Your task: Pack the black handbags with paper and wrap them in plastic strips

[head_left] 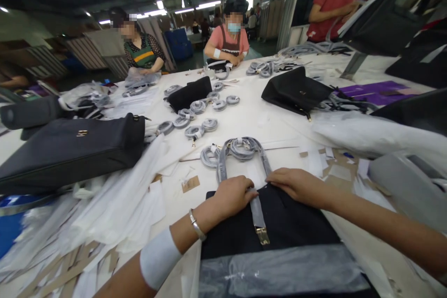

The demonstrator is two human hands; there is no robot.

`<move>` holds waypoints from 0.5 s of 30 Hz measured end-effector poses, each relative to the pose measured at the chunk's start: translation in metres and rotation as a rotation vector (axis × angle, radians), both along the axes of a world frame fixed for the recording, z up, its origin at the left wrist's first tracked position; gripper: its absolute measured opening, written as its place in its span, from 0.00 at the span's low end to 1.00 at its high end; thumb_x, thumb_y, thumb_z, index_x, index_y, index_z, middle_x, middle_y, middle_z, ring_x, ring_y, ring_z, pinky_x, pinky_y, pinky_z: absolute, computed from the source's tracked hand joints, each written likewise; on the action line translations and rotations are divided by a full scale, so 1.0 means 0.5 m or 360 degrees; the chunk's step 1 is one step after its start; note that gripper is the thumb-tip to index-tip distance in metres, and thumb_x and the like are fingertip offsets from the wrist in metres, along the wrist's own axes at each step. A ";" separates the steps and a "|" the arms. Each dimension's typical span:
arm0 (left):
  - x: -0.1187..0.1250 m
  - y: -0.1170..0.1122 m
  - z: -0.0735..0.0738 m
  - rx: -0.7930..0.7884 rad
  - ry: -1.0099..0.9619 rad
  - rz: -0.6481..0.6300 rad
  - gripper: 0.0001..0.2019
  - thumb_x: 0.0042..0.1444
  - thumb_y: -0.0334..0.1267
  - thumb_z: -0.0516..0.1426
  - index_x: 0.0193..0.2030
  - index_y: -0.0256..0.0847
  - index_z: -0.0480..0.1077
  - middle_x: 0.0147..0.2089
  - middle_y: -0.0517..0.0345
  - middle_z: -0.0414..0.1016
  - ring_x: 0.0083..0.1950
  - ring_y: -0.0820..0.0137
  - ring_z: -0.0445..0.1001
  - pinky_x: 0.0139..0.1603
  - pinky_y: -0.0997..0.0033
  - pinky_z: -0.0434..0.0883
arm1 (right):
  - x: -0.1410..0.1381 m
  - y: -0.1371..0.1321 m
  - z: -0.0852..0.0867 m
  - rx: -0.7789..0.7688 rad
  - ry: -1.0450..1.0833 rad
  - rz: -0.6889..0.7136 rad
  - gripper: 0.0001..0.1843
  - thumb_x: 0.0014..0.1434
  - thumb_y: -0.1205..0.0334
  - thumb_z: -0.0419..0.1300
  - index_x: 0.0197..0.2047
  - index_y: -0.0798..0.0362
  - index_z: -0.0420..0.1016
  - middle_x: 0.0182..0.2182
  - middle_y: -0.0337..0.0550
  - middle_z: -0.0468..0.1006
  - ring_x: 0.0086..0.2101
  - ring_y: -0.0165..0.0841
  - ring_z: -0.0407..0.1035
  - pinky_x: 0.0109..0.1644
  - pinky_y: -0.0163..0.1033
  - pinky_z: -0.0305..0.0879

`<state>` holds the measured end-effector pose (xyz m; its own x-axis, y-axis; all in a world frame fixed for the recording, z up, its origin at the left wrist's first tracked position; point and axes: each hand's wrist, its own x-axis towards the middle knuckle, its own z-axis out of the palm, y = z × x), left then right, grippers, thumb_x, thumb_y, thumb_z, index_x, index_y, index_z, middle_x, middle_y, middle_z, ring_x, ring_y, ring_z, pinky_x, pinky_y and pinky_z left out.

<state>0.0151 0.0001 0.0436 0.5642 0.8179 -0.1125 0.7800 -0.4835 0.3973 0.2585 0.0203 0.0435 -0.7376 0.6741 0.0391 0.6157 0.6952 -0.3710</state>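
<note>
Fingers (244,189) of my left hand (232,195) curl on the grey strap (257,209). My right hand (296,185) lies flat and loose on the dark bag (279,223).

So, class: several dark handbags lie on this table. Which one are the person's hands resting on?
The navy handbag nearest the camera, partly in clear plastic: left hand and right hand press its top edge by the grey wrapped handle. The others lie untouched farther away.

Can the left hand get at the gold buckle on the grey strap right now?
Probably yes. The left hand rests on the grey strap just above the gold buckle, which lies uncovered on the dark bag, nothing between them.
</note>
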 end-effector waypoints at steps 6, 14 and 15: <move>-0.001 -0.003 -0.004 -0.0007 0.0190 0.0125 0.23 0.58 0.53 0.61 0.51 0.36 0.71 0.45 0.45 0.77 0.48 0.53 0.75 0.47 0.57 0.74 | -0.048 0.058 -0.006 0.0094 -0.0323 0.0301 0.13 0.64 0.71 0.54 0.43 0.53 0.79 0.35 0.46 0.80 0.40 0.39 0.71 0.44 0.42 0.65; -0.020 -0.030 -0.013 0.0133 -0.0109 0.0237 0.26 0.51 0.53 0.67 0.51 0.44 0.68 0.43 0.55 0.77 0.44 0.59 0.75 0.43 0.61 0.72 | -0.049 0.073 -0.008 0.0238 -0.0315 0.0335 0.08 0.62 0.68 0.58 0.34 0.50 0.77 0.28 0.43 0.76 0.35 0.39 0.67 0.38 0.42 0.60; -0.022 -0.038 -0.008 0.0193 -0.0139 0.0234 0.25 0.51 0.52 0.67 0.51 0.44 0.68 0.42 0.57 0.78 0.42 0.60 0.75 0.41 0.62 0.72 | -0.045 0.071 0.002 0.0208 -0.0276 0.0318 0.08 0.63 0.67 0.57 0.34 0.50 0.76 0.29 0.43 0.76 0.35 0.39 0.66 0.38 0.42 0.60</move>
